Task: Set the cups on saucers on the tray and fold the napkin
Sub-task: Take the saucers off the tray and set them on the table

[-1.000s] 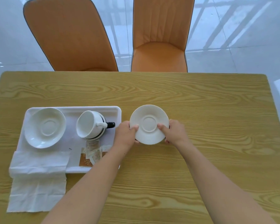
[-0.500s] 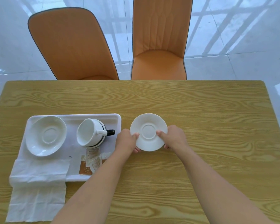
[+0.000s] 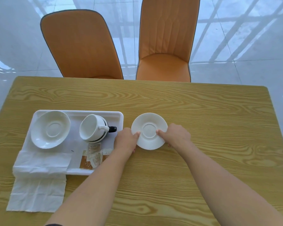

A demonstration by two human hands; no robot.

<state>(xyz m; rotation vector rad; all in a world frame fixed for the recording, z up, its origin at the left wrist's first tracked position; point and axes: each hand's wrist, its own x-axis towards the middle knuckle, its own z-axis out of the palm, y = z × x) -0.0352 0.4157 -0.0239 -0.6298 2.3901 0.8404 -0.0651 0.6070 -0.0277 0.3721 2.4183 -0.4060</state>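
A white saucer (image 3: pixel 149 130) sits on the wooden table just right of the white tray (image 3: pixel 118 115). My left hand (image 3: pixel 125 141) grips its left rim and my right hand (image 3: pixel 176 136) grips its right rim, thumbs on top. On the tray, a second white saucer (image 3: pixel 50 129) rests tilted at the left. Beside it a white cup (image 3: pixel 91 127) lies nested in a dark-handled cup (image 3: pixel 112 129), both on their sides. A white napkin (image 3: pixel 38 183) lies unfolded over the tray's near left corner and hangs onto the table.
Several small sachets (image 3: pixel 92 158) lie on the tray's near part by my left forearm. Two orange chairs (image 3: pixel 82 44) (image 3: pixel 165 39) stand at the table's far edge. Bare wooden table (image 3: pixel 219 128) stretches to the right of the saucer.
The view has tilted, so everything sits lower in frame. Both hands keep their hold on the saucer, which stays in nearly the same spot beside the tray.
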